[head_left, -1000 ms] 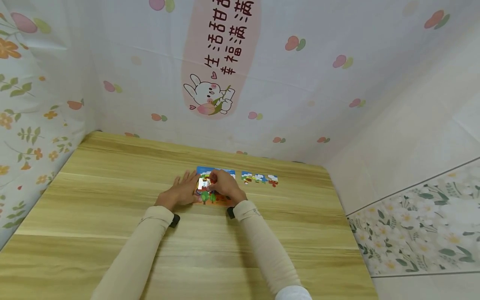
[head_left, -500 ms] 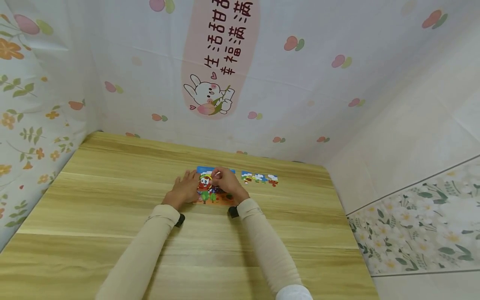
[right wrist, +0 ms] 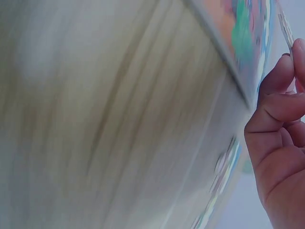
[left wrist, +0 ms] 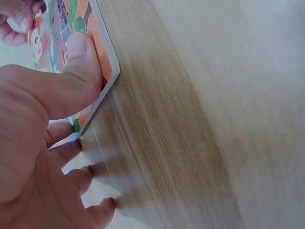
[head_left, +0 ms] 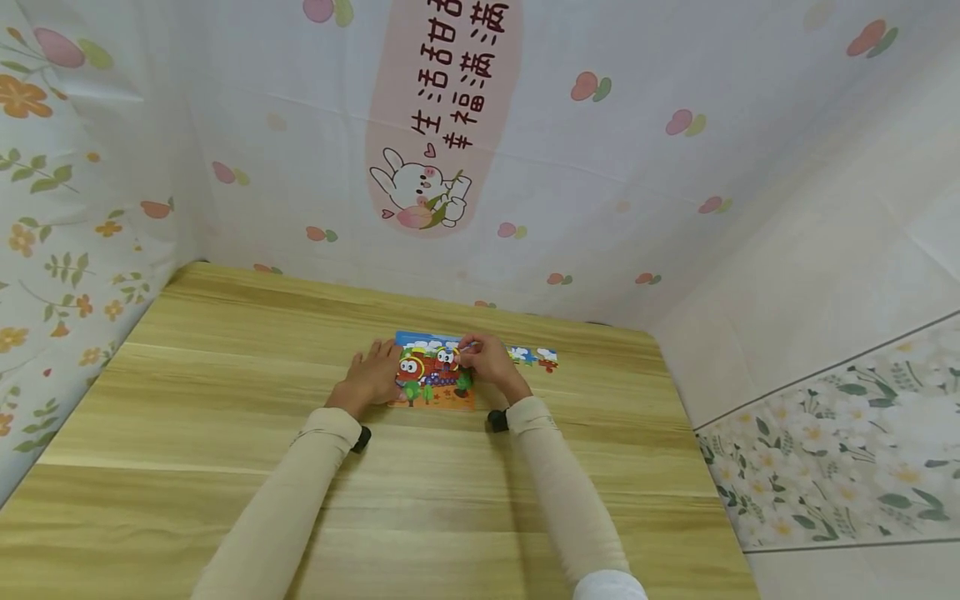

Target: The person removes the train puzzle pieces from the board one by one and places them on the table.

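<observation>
pinching, right hand point(head_left: 489, 360): puzzle piece point(right wrist: 286, 32), at board point(head_left: 442, 395), right side
left hand point(head_left: 372, 378): relaxed, fingers spread, thumb on board
loose pieces point(head_left: 547, 358): right of board

Wood-grain table point(head_left: 420, 508), white rabbit-print backdrop point(head_left: 555, 183), floral panel point(head_left: 832, 458) at right

- A person's left arm point(head_left: 288, 500) and right arm point(head_left: 573, 500), both cream-sleeved, stretch forward and angle inward toward each other.
- The left hand point(head_left: 371, 377) rests low, its fingers spread and its thumb extended apart from them.
- The right hand point(head_left: 491, 365), near the left, pinches with thumb and forefinger, other fingers bent.
</observation>
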### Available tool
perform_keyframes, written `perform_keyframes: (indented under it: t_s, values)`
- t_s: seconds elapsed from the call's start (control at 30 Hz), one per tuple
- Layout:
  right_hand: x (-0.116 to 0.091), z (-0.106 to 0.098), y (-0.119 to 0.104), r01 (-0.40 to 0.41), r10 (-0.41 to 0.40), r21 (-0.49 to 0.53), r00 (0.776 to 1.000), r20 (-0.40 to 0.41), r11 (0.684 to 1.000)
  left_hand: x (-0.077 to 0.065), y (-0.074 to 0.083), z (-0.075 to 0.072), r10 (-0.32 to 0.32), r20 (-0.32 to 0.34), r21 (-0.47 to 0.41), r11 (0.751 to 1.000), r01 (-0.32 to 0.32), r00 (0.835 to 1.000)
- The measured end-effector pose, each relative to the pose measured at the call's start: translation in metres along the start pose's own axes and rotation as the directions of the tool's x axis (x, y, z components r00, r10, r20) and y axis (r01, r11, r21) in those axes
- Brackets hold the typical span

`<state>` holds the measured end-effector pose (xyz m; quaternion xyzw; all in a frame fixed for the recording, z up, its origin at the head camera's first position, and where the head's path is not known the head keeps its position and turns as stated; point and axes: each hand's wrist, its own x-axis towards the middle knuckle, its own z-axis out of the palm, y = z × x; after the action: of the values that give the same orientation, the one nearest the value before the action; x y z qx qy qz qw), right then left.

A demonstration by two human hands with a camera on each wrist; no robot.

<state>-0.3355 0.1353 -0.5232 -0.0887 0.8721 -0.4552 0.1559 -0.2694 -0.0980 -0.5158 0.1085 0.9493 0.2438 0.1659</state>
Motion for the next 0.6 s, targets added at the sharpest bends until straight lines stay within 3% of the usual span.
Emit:
perform_keyframes:
  t_s: [0.37,0.6]
  values:
    - [-0.013,-0.035,0.031,-0.057,0.056,-0.012,0.995,-0.08,0.998,0.001,-0.001,0.002,0.001,0.013,0.01,1.0,-0.001,1.0]
    - [-0.022,-0.052,0.036,-0.076,0.061,-0.135,0.991,-0.118,0.988,0.0,-0.001,0.001,-0.006,0.016,0.008,1.0,0.006,1.0]
